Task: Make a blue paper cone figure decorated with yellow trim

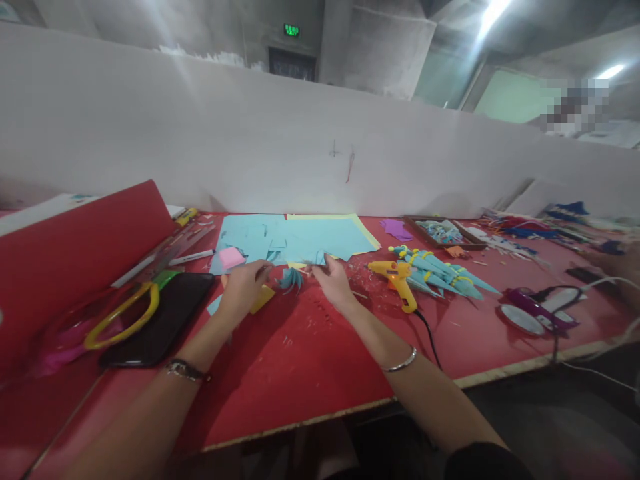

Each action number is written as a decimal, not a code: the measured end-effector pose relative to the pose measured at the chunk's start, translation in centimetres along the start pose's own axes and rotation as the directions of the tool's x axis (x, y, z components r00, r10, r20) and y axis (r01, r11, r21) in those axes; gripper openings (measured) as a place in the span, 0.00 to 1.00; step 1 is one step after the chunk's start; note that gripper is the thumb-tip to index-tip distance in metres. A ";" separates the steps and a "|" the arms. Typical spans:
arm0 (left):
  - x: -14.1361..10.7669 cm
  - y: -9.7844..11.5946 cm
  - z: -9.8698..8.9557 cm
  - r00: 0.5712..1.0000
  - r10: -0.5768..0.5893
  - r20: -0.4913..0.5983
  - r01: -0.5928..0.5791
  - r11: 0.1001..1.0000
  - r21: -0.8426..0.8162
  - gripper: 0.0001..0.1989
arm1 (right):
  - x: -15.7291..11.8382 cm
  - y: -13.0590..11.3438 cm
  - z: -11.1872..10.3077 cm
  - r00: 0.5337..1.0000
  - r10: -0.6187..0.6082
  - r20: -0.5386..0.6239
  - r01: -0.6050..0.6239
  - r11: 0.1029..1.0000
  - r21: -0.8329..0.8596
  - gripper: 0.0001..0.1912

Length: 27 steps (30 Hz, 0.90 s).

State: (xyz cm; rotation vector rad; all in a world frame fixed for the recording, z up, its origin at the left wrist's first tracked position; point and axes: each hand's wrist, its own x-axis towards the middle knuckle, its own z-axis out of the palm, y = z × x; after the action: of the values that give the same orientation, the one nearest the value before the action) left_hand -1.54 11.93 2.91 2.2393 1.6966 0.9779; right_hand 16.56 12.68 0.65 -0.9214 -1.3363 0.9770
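Two bare forearms (pixel 420 373) are reaching in over the red worktop (pixel 280 380), a silvery bangle (pixel 401 361) circling the right wrist. The left hand (pixel 245 287) is bringing thumb and fingers close together; whether it is pinching anything I cannot tell. The right hand (pixel 331 281) is curling its fingers inward, but what, if anything, it is gripping is too blurred to tell. Between them, near the fingertips, a fringed blue tuft (pixel 291 280) is sitting low over the worktop, probably so that both hands can work on it. The glue gun (pixel 395 272) is lying just right of the right hand, seemingly for quick reach, its nozzle pointing leftwards. Flat blue sheets (pixel 325 237) are spreading beyond the hands, presumably leaving the near surface free.

The tuft is looking papery, its narrow strips curling outward. Slender, pointed blue cones (pixel 445 270) are bunching beside the gun, with yellow trim banding them. The gun's hard yellow body is contrasting with its limp black cord (pixel 429 333). Yellow-looped scissors (pixel 125 317) are resting across a smooth, dark slab (pixel 170 320).
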 end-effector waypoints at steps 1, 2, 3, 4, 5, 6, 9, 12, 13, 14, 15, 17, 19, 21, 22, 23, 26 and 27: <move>0.0 0.1 -0.2 1.000 -0.012 -0.006 0.012 1.000 -0.009 0.12 | 0.0 -0.2 0.0 1.000 -0.002 -0.012 0.002 1.000 -0.015 0.05; 0.0 0.2 -0.3 1.000 -0.015 -0.019 0.015 1.000 -0.013 0.12 | -0.1 -0.4 0.1 1.000 -0.006 -0.023 0.006 1.000 -0.029 0.07; 0.0 0.2 -0.3 0.999 -0.006 -0.041 0.006 1.000 -0.012 0.13 | -0.1 -0.6 0.1 1.000 -0.012 -0.028 0.011 0.999 -0.037 0.08; -0.1 0.3 -0.3 0.997 0.013 -0.072 -0.013 1.000 -0.005 0.14 | -0.2 -0.8 0.1 0.999 -0.017 -0.029 0.016 0.999 -0.040 0.09; -0.1 0.3 -0.2 0.994 0.036 -0.105 -0.035 0.999 0.011 0.15 | -0.3 -1.0 0.1 0.999 -0.019 -0.026 0.018 0.999 -0.040 0.10; -0.1 0.3 -0.1 0.989 0.054 -0.136 -0.050 0.998 0.035 0.17 | -0.3 -1.2 0.1 1.000 -0.017 -0.022 0.016 0.999 -0.038 0.10; -0.2 0.3 0.3 0.979 0.064 -0.193 -0.045 0.994 0.099 0.21 | -0.4 -1.3 0.1 1.000 -0.008 -0.009 0.008 0.999 -0.044 0.11; -0.2 0.3 0.5 0.975 0.094 -0.200 -0.074 0.992 0.105 0.21 | -0.3 -1.1 0.1 1.000 -0.028 -0.004 0.028 0.998 -0.063 0.11; -0.2 0.3 0.5 0.973 0.108 -0.206 -0.090 0.991 0.096 0.20 | -0.3 -1.1 0.1 0.999 -0.038 -0.001 0.037 0.997 -0.062 0.11; -0.2 0.3 0.5 0.969 0.124 -0.212 -0.109 0.991 0.082 0.19 | -0.3 -1.0 0.1 0.999 -0.044 0.001 0.043 0.997 -0.059 0.11; -0.2 0.3 0.5 0.967 0.139 -0.216 -0.128 0.990 0.063 0.17 | -0.3 -1.0 0.1 0.999 -0.047 0.000 0.047 0.997 -0.060 0.11; -0.2 0.2 0.5 0.963 0.158 -0.216 -0.157 0.987 0.026 0.14 | -0.2 -1.0 0.1 0.999 -0.051 -0.010 0.050 0.996 -0.078 0.09; -0.1 0.0 0.5 0.967 0.151 -0.207 -0.153 0.988 0.005 0.13 | -0.2 -1.0 0.0 0.998 -0.053 -0.025 0.050 0.993 -0.107 0.04; -0.1 -0.1 0.5 0.971 0.135 -0.196 -0.134 0.991 0.016 0.12 | -0.2 -0.8 -0.1 0.998 -0.053 -0.023 0.050 0.993 -0.110 0.03; -0.2 -0.1 0.5 0.970 0.152 -0.189 -0.147 0.988 0.038 0.12 | -0.2 -0.7 -0.2 0.999 -0.052 -0.015 0.050 0.993 -0.105 0.04; -0.2 0.0 0.4 0.964 0.189 -0.188 -0.179 0.981 0.071 0.12 | -0.2 -0.7 -0.2 0.999 -0.052 -0.002 0.052 0.993 -0.103 0.05; -0.5 0.5 0.3 0.903 0.359 -0.237 -0.314 0.926 0.209 0.13 | -0.3 -0.5 -0.1 0.995 -0.088 0.053 0.096 0.982 -0.163 0.06; -0.6 0.8 0.3 0.875 0.413 -0.253 -0.353 0.902 0.249 0.13 | -0.4 -0.5 0.0 0.990 -0.116 0.080 0.131 0.970 -0.203 0.06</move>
State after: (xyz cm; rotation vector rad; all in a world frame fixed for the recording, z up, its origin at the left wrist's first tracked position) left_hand -0.81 11.21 2.78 2.7539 1.5361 1.3530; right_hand 16.60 12.08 0.99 -0.9556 -1.5570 0.7888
